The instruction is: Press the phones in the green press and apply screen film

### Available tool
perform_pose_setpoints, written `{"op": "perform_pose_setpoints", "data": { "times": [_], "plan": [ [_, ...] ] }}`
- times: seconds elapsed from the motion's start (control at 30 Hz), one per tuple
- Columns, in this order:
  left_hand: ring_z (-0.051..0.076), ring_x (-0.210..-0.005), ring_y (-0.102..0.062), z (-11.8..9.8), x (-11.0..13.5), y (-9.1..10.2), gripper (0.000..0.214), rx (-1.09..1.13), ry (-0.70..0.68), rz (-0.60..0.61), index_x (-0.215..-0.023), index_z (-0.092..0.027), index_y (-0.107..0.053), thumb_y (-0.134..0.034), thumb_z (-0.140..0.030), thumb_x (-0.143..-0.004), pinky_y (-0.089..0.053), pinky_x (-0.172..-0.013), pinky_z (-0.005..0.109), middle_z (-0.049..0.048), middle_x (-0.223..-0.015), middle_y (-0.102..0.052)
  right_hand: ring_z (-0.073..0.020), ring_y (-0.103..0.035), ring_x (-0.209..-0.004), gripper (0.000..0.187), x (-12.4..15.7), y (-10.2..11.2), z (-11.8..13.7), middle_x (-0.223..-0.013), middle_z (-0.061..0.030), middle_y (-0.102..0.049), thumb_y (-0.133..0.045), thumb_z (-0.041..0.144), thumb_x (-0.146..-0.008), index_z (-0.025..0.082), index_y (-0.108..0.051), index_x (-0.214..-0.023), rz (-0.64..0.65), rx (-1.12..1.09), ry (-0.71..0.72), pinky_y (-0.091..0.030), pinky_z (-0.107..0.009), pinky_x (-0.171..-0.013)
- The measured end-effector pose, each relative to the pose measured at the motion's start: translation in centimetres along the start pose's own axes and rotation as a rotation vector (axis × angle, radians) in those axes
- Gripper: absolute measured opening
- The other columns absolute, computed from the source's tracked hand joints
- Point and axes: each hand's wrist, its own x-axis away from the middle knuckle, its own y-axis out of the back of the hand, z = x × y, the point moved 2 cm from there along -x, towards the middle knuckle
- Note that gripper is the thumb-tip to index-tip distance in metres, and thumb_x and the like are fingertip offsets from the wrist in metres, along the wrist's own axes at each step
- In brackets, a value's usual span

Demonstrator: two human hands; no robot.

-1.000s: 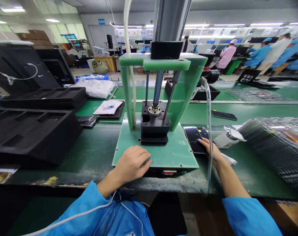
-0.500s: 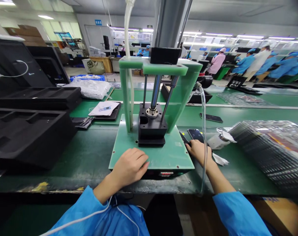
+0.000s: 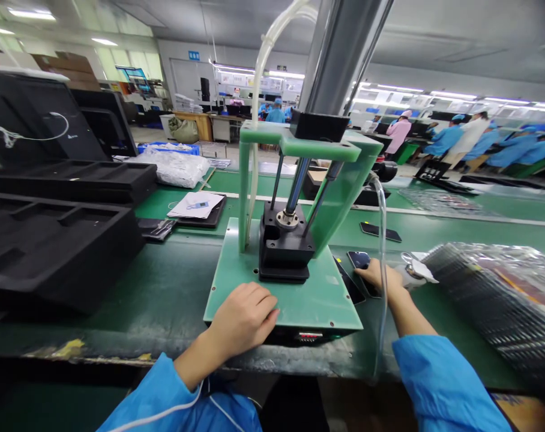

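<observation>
A bench press with a green base plate (image 3: 236,300) stands before me, its black block (image 3: 287,249) low on a black pad near the plate. My left hand (image 3: 245,315) rests on the plate's front left edge, fingers curled together and apparently holding nothing. Right of the press, my right hand (image 3: 380,277) bends over a dark smartphone (image 3: 359,260), its fingertips on that phone. Another dark smartphone (image 3: 348,282) lies between it and the plate. A clear hose (image 3: 383,240) passes in front of my right hand, and its undersides are hidden.
Black foam trays (image 3: 65,240) stand on the left. Stacked clear plastic trays (image 3: 493,300) fill the right side. A third smartphone (image 3: 380,231) lies farther back, and a white bottle (image 3: 412,273) stands beyond my right hand. Co-workers sit and stand in the background.
My right hand has moved right, from the phone beside the plate to the second phone. My left hand stays on the plate. The whole view has shifted and tilted slightly.
</observation>
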Motion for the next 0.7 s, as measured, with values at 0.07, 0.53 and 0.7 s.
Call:
{"op": "perform_pose_setpoints", "data": {
  "times": [0.07,0.53,0.7],
  "plan": [
    [0.021,-0.078,-0.06,0.0,0.0,0.0,0.011,0.001,0.005,-0.003,-0.089,-0.015,-0.064,-0.055,-0.019,-0.092,-0.047,-0.068,0.034,0.0053,-0.082,-0.067,-0.0407,-0.068,-0.096,0.046,0.2,0.1,0.2,-0.101,-0.0233,-0.068,-0.078,0.049,-0.073,0.013,-0.061,-0.097,-0.012,0.039,-0.012,-0.053,-0.053,-0.08],
    [0.021,-0.079,-0.06,0.0,0.0,0.0,0.012,-0.005,0.008,0.014,-0.089,-0.016,-0.064,-0.053,-0.02,-0.093,-0.049,-0.07,0.035,0.0057,-0.083,-0.067,-0.0369,-0.064,-0.093,0.037,4.5,3.7,-1.5,-0.067,-0.0078,-0.061,-0.074,0.054,-0.066,0.023,-0.054,-0.059,-0.208,-0.534,0.07,-0.05,-0.047,-0.085],
    [0.022,-0.083,-0.063,0.1,-0.1,-0.1,0.011,-0.014,0.055,-0.021,-0.094,-0.015,-0.065,-0.055,-0.02,-0.093,-0.052,-0.074,0.037,0.0068,-0.089,-0.069,-0.0287,-0.068,-0.089,0.045,7.3,0.7,-2.8,-0.089,-0.0069,-0.07,-0.053,0.068,-0.073,0.027,-0.057,-0.091,-0.258,-1.136,-0.008,-0.059,-0.041,-0.072]
  ]
}}
